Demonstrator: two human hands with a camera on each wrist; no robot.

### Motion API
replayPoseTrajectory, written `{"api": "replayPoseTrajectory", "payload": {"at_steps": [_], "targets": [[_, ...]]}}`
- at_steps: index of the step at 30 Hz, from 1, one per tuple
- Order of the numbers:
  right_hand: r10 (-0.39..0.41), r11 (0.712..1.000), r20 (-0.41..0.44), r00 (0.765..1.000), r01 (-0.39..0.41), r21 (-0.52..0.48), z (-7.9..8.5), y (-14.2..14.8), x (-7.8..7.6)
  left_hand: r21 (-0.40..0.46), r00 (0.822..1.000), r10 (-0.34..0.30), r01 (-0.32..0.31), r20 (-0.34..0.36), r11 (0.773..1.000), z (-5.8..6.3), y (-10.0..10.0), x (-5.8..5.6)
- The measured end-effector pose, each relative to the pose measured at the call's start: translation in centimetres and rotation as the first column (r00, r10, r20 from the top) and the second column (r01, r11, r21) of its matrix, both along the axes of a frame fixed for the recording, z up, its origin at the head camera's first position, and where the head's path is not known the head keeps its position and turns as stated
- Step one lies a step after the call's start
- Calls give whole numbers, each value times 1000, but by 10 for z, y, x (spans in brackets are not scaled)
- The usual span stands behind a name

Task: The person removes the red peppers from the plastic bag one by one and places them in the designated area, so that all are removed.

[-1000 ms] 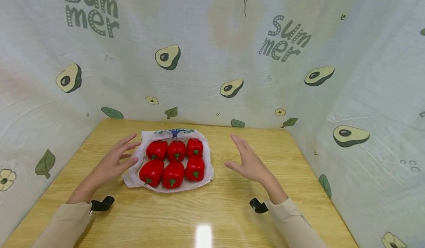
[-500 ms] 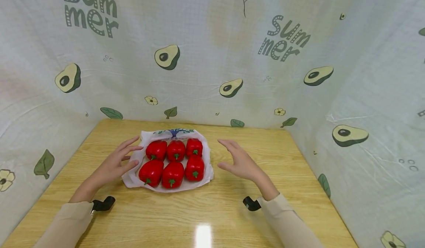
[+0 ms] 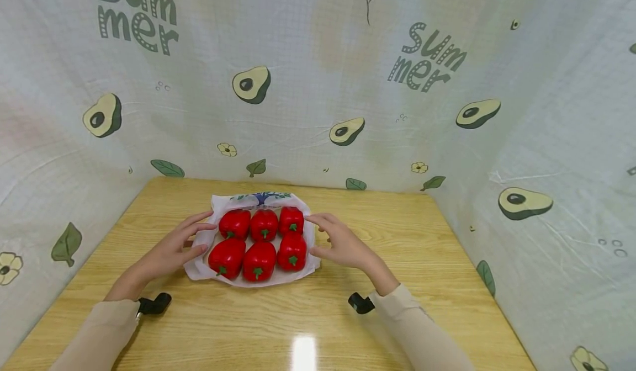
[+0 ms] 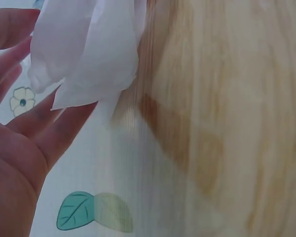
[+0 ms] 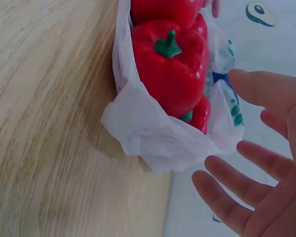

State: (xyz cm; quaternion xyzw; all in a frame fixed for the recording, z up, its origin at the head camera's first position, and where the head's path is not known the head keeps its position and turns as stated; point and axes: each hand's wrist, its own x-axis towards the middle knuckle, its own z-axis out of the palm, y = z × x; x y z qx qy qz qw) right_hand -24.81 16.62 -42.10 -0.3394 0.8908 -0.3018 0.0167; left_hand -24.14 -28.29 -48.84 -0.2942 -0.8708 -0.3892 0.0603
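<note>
Located six red peppers inside white plastic wrapping, in two rows of three, with green stems toward the near side. Found this load on the wooden table, left of centre in the head view and between both hands.

Held left hand at the left edge of the wrapping, with fingers spread and gently bent and thumb well apart from them. Saw a loose white fold in front of some of the fingers in the left wrist view. Gripped nothing with this hand; could not confirm fingertip contact with the plastic.

Held right hand at the right edge, with thumb and fingers apart in a relaxed curve. Had hold of nothing on this side either. Could not separate touch from mere overlap at the fingertips in the head and right wrist views.

Judged the step as a two-sided approach to the wrapped load. For good execution, needed matching fingertip height on both sides and a low purchase, near the base, rather than a pinch on thin film alone. Called for care with loose corners, likely to crumple or slip. Judged slow, even inward pressure safer than a one-sided push, likely to slide the load or roll the rounded peppers.
</note>
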Motion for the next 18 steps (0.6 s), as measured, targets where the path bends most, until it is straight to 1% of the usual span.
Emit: {"api": "replayPoseTrajectory", "payload": {"at_steps": [4, 11, 14, 18], "targets": [[34, 999, 35, 999, -34, -10, -3, -8, -3, 9, 1000, -8, 8, 24, 1000, 1, 0, -1], [51, 999, 102, 993, -52, 4, -4, -20, -6, 7, 998, -13, 12, 64, 1000, 1, -2, -4], [61, 998, 102, 993, -63, 15, -5, -23, -8, 14, 997, -16, 15, 79, 1000, 1, -4, -5], [57, 997, 84, 995, -61, 46, -8, -27, -10, 39, 995, -37, 34, 93, 999, 1, -5, -6]]}}
